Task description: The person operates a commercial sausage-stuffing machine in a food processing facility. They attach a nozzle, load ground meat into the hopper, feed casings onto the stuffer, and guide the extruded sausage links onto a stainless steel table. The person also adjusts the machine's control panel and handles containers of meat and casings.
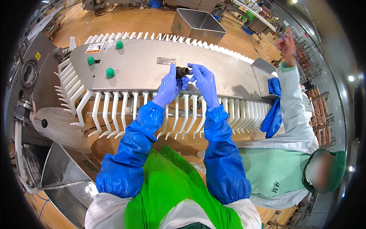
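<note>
Both gloved hands meet over the steel cover: the left hand's (169, 86) fingers (172, 72) pinch a small dark knob (182, 71), the right hand's (205, 82) fingers (195, 69) close on its other end. It looks like fitting or turning it; next calls for a steady twist. White conveyor fingers (126, 114) fan below.

1. A small rectangular warning sticker (94, 47), white with orange and red, sits upper left on the metal cover.
2. A grey rectangular metal nameplate (166, 60) sits upper centre.
3. A yellow diamond sticker (37, 55) sits far left.
</note>
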Tool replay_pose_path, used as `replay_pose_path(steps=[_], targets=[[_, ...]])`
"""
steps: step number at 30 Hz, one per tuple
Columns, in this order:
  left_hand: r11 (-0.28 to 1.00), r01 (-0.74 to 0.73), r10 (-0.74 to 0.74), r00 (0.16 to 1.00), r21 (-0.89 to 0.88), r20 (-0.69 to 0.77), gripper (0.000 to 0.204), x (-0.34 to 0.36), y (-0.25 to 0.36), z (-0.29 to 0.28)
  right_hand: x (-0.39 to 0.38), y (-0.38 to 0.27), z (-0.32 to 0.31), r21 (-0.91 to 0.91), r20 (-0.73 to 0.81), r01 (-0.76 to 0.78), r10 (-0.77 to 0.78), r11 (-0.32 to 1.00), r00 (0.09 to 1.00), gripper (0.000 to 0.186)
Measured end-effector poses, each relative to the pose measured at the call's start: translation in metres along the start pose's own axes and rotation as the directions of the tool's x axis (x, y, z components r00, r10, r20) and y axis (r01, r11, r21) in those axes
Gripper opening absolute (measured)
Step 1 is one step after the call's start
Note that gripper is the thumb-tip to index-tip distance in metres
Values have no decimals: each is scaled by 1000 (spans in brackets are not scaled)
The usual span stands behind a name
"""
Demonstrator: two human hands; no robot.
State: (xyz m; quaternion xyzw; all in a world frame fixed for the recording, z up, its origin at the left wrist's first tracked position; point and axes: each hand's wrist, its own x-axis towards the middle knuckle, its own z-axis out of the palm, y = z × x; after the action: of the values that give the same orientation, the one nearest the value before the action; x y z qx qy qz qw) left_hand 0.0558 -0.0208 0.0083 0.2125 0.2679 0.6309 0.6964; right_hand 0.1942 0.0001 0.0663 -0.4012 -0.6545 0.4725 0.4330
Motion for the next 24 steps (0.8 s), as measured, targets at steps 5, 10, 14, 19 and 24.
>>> replay_pose_path(steps=[5, 10, 14, 19, 24], targets=[[1000, -14, 14, 1000, -9, -7, 60, 3, -2, -1, -4, 3, 2, -249, 45, 63, -53, 966, 998, 37], [1000, -14, 14, 1000, -10, 23, 59, 3, -2, -4, -3, 4, 3, -256, 33, 103, -97, 961, 995, 42], [1000, -5, 5, 1000, 9, 27, 59, -2, 1, 2, -2, 10, -1, -172, 33, 97, -93, 980, 995, 40], [999, -5, 5, 1000, 32, -6, 61, 1, -1, -3, 0, 13, -9, -181, -94, 113, -131, 977, 987, 39], [999, -33, 33, 999, 2, 0, 57, 6, -7, -6, 9, 48, -37, -768, -160, 197, -481, 609, 862, 32]])
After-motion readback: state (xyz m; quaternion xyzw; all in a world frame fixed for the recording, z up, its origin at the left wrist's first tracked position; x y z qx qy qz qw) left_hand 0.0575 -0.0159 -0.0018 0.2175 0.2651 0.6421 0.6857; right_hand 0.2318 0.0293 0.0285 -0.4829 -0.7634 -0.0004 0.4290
